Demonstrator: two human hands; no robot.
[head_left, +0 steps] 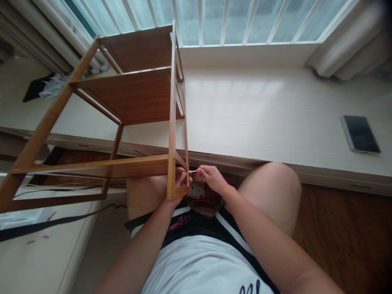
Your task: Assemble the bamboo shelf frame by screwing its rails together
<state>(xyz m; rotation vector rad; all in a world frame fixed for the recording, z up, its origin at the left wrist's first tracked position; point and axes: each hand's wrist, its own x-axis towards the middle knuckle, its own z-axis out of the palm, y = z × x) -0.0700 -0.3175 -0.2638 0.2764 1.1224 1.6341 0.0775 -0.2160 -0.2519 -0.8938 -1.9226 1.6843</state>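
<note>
Wooden shelf rack [131, 96], one: brown, open-framed, three boards showing, tilted, its narrow end over the person's lap and the rest running out to the left, in front of the window. Thin metal tool [194, 171], one: slender and bright, its type too small to tell.

Right hand [212, 178]: thumb and fingers pinched on the metal tool, just right of the rack's near corner. Left hand [181, 179]: at that same corner, partly hidden behind the upright [172, 122] and the short rail [182, 190] — whether it grips the wood or a small part cannot be told.

Step in hand, as judged: working a fastener at the corner joint. Best done with the tool straight in line with its seat, pressed home before each turn, the turns short and even; the left hand should back the wood so the frame does not twist, and force should ease as resistance builds.

Position: the rack's corner lies just left of the right hand and about the left fingers, with the tool bridging the narrow gap — its far end close to the wood, contact unclear.

Also present: phone [361, 134], on the pale ledge [260, 114], well apart to the right.
</note>
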